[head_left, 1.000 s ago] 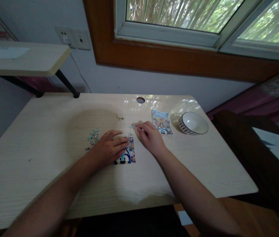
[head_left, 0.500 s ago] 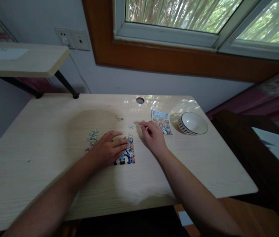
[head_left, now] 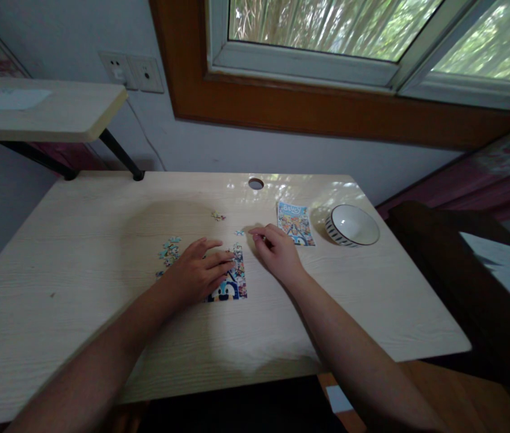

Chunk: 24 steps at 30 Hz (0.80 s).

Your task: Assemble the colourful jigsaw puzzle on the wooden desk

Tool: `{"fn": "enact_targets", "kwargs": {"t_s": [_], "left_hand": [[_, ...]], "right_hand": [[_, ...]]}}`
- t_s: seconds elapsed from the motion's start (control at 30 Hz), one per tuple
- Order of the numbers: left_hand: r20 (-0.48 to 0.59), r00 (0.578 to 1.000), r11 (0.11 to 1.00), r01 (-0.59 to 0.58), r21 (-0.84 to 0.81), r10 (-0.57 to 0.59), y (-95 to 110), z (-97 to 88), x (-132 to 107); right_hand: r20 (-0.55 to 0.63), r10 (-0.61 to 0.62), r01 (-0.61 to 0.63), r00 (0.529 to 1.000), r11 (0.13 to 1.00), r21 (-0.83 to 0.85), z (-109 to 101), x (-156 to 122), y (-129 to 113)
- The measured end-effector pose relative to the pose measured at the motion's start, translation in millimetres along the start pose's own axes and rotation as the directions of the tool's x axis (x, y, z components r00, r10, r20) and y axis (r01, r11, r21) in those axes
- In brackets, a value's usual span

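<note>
A partly assembled jigsaw puzzle (head_left: 228,292) with a blue cartoon face lies on the desk. My left hand (head_left: 205,269) rests across its left and upper part, fingers spread, covering much of it. My right hand (head_left: 278,248) is above and right of the puzzle, its thumb and index finger close together and the others curled. Whether a piece sits in that pinch I cannot make out. Just left of the fingertips lies a loose light-blue puzzle piece (head_left: 239,233). A pile of loose puzzle pieces (head_left: 170,250) is left of my left hand.
A small cluster of pieces (head_left: 218,216) lies farther back. To the right are a picture sheet (head_left: 294,222) matching the puzzle and a white bowl (head_left: 353,225) with a striped outside. A raised shelf (head_left: 47,120) stands at the back left, and a cable hole (head_left: 255,184) is near the wall.
My right hand has shifted slightly left and down, bringing its fingertips closer to the loose light-blue piece. My left hand stays on the puzzle.
</note>
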State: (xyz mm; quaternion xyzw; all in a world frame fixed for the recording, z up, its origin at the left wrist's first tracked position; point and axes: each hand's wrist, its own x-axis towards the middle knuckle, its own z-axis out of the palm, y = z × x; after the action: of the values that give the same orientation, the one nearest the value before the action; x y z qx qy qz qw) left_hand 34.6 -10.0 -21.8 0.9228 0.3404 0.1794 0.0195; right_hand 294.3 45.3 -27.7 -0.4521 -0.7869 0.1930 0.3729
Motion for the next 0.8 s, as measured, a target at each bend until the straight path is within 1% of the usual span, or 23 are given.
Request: {"fn": "enact_targets", "kwargs": {"t_s": [0.27, 0.43, 0.53, 0.67, 0.73, 0.8], "left_hand": [[0.007, 1.000, 1.000, 0.008, 0.015, -0.008, 0.7, -0.6, 0.0], [0.026, 1.000, 1.000, 0.012, 0.027, -0.013, 0.0, 0.7, -0.7], [0.025, 0.999, 0.999, 0.018, 0.049, -0.020, 0.5, 1.0, -0.2], [0.038, 0.999, 0.998, 0.001, 0.070, -0.004, 3.5, 0.1, 1.5], [0.050, 0.999, 0.998, -0.021, 0.060, 0.018, 6.2, 1.1, 2.2], [0.056, 0.998, 0.998, -0.045, 0.039, 0.043, 9.7, 4.3, 2.6]], "right_hand": [[-0.062, 0.031, -0.031, 0.998, 1.000, -0.002, -2.6, 0.1, -1.1], [-0.181, 0.058, -0.056, 0.982, 0.998, 0.018, -6.0, -1.1, -4.3], [-0.284, 0.105, -0.096, 0.953, 0.994, 0.047, -10.1, -1.6, -6.2], [-0.417, 0.159, -0.115, 0.895, 0.985, 0.128, -14.5, -2.2, -4.1], [-0.454, 0.188, -0.126, 0.871, 0.979, 0.163, -15.1, -2.4, -1.4], [-0.472, 0.207, -0.137, 0.857, 0.974, 0.178, -14.9, -2.5, 1.2]]}}
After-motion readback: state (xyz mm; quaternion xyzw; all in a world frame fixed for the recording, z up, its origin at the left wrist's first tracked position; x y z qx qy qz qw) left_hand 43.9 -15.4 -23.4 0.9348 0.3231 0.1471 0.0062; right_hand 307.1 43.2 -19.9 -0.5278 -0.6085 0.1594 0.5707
